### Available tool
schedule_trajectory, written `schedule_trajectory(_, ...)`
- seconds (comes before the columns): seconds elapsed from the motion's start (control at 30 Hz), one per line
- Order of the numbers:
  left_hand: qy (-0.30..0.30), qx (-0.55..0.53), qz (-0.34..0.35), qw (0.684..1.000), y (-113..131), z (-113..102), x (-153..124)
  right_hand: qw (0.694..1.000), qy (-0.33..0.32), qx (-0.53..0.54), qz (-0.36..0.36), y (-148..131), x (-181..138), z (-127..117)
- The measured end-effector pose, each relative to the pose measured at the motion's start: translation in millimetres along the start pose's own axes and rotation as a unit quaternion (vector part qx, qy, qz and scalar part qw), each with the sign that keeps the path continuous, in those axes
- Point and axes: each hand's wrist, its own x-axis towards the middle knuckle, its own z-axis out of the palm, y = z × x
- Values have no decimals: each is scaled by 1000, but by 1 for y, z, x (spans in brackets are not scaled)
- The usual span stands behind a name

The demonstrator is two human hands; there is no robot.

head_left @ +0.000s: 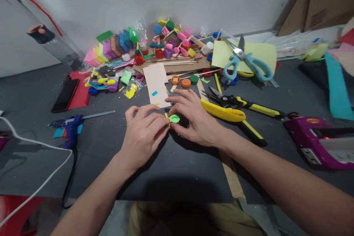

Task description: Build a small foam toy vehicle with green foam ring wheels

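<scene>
My left hand (146,131) pinches a small yellow piece (167,118) between thumb and fingertips, just above the dark table. A bright green, cup-like bit of clay (174,118) is joined to it or pressed against it; I cannot tell which. From the other side my right hand (195,118) closes thumb and index finger on the same small item, its other fingers stretched forward. Beyond the fingertips lies a pale card (156,84) bearing a blue scrap (154,93). A yellow utility knife (222,110) rests beside my right wrist.
Pliers (249,106) lie right, near a purple device (320,140). Blue-handled scissors (240,57) rest on yellow paper. On the left are a blue glue gun (72,129), a phone (65,95) and a white cable (38,141). Clay packets (113,46) and bottle caps (186,83) fill the back.
</scene>
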Motion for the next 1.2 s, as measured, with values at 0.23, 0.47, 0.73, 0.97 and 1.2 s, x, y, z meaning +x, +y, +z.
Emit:
schedule_trajectory(0.23,4,-3,-2,1000,0,-2,-1,1000,-12,8,8,3,-1,-2)
schedule_trajectory(0.47,5,-6,-2,1000,0,-1,0,1000,1,24,3,2,1,0)
schedule_trajectory(0.73,6,-2,1,1000,0,-1,-1,1000,11,20,-9,1,1,0)
schedule_trajectory(0.97,-3,-2,-8,1000,-1,-1,0,1000,-15,8,8,1,-1,-7)
schedule_trajectory(1.2,-1,-3,-6,1000,0,-1,-1,1000,-19,-3,20,8,-5,-13)
